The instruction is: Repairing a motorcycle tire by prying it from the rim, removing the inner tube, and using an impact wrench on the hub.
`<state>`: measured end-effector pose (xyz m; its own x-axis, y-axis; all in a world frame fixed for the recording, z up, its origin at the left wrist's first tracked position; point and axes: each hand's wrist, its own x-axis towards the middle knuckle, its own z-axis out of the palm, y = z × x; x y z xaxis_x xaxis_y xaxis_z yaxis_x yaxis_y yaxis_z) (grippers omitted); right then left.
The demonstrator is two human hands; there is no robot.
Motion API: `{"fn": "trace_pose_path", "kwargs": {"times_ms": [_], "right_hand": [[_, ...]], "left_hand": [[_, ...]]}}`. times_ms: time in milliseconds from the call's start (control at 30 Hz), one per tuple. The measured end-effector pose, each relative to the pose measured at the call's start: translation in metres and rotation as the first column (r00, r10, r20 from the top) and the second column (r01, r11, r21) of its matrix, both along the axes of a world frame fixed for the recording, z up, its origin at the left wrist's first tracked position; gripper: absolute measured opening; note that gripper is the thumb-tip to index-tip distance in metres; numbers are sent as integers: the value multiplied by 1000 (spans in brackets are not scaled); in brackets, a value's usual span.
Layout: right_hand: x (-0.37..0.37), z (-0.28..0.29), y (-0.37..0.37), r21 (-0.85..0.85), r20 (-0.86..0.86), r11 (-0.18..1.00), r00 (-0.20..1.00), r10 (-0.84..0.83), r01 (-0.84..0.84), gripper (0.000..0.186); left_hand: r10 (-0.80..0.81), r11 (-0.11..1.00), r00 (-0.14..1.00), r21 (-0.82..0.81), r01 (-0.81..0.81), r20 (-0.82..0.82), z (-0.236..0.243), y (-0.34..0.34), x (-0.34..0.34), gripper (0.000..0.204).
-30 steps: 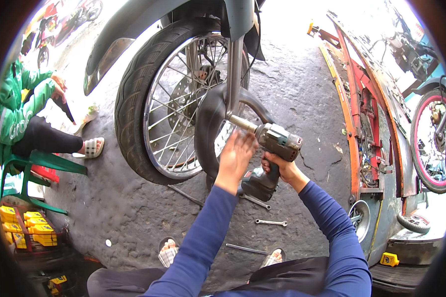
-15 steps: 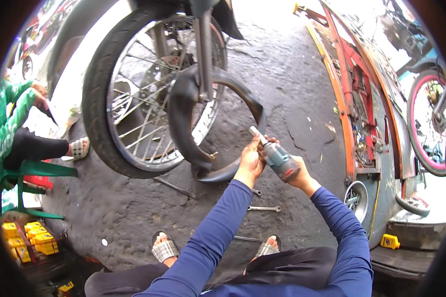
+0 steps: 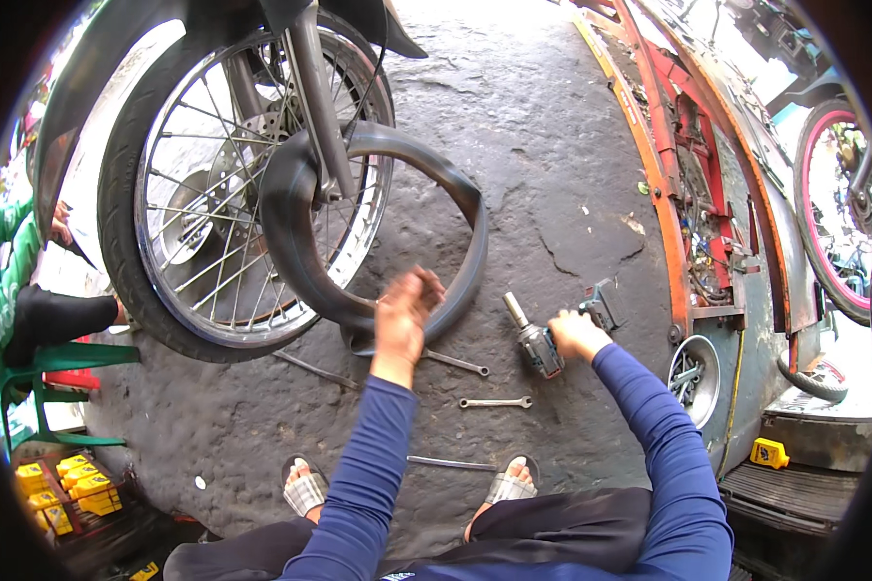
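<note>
My right hand (image 3: 578,335) is closed round the handle of a cordless impact wrench (image 3: 541,351), low over the ground or on it. Its long socket (image 3: 516,308) points away from me and slightly left, and its battery (image 3: 602,301) sticks out beyond my fingers. My left hand (image 3: 404,315), slightly blurred, is over the near edge of a black inner tube (image 3: 474,247), with its fingers stretched out and nothing visible in them. The tube hangs round the lower end of a motorcycle fork leg (image 3: 318,107), beside the spoked front wheel (image 3: 126,208).
Open-end wrenches (image 3: 495,402) and a metal bar (image 3: 451,463) lie near my feet. At right are an orange-red metal frame (image 3: 664,184) and a round metal bowl (image 3: 717,382) of parts. On the left, a person in green sleeves (image 3: 12,276) is beside a green chair (image 3: 73,356) and yellow bottles (image 3: 92,494).
My left hand has left the impact wrench and moved left to the tube. My right hand has lowered the wrench and turned it. The wheel and tube appear further left in view.
</note>
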<state>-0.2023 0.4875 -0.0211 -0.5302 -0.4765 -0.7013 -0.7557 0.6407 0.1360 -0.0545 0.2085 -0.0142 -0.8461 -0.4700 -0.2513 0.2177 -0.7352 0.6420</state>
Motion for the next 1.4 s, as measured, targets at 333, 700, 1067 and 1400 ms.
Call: {"fn": "trace_pose_path", "kwargs": {"times_ms": [333, 700, 1067, 1400], "right_hand": [[14, -45, -71, -606, 108, 566, 762, -638, 559, 35], [-30, -52, -35, -552, -86, 782, 913, -399, 290, 30], [-21, -76, -100, -738, -101, 675, 988, -119, 6, 39], [-35, -32, -146, -924, 361, -52, 819, -445, 379, 17]], "left_hand": [[84, 945, 929, 324, 40, -359, 63, -86, -39, 36], [249, 803, 826, 584, 115, -506, 91, -79, -62, 38], [487, 786, 715, 608, -110, -501, 89, -55, -80, 30], [371, 842, 911, 478, -250, -178, 91, -71, -50, 29]]}}
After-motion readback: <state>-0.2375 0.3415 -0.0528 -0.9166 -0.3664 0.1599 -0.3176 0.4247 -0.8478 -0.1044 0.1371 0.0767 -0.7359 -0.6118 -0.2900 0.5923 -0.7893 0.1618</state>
